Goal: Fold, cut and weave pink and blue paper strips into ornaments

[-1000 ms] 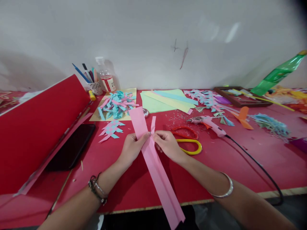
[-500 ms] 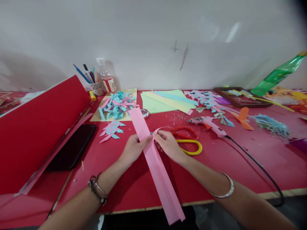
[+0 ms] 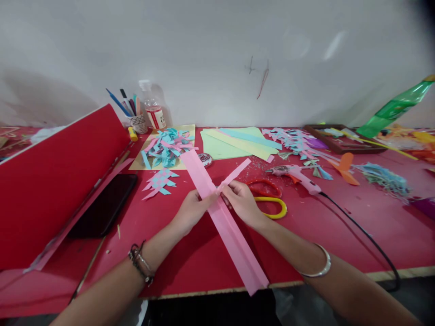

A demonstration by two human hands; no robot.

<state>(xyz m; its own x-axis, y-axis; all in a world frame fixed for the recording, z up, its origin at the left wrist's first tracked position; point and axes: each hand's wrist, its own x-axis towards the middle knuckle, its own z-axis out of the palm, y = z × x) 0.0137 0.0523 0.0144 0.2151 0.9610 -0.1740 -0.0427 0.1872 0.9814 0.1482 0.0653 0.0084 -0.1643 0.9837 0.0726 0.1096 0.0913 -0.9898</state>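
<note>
A long pink paper strip (image 3: 234,240) slants across the middle, creased lengthwise, its near end by the table's front edge. My left hand (image 3: 193,209) pinches it between thumb and fingers from the left side. At the same spot my right hand (image 3: 239,201) is closed on a narrow part of the pink paper, which is parted from the wider strip and points up to the right. The fingertips of both hands nearly meet. Scissors with red and yellow handles (image 3: 279,209) lie just beyond my right hand, their blades mostly hidden.
Woven paper pieces (image 3: 159,182), curled strips (image 3: 168,147) and green sheets (image 3: 220,147) lie behind. A glue gun (image 3: 295,175) with a black cord is on the right. On the left are a black phone (image 3: 105,206), a red board (image 3: 61,185), a pen cup (image 3: 137,123) and a bottle (image 3: 154,111).
The narrow pink part has straightened and now reaches further up to the right. The wide strip's near end has shifted right and away from me.
</note>
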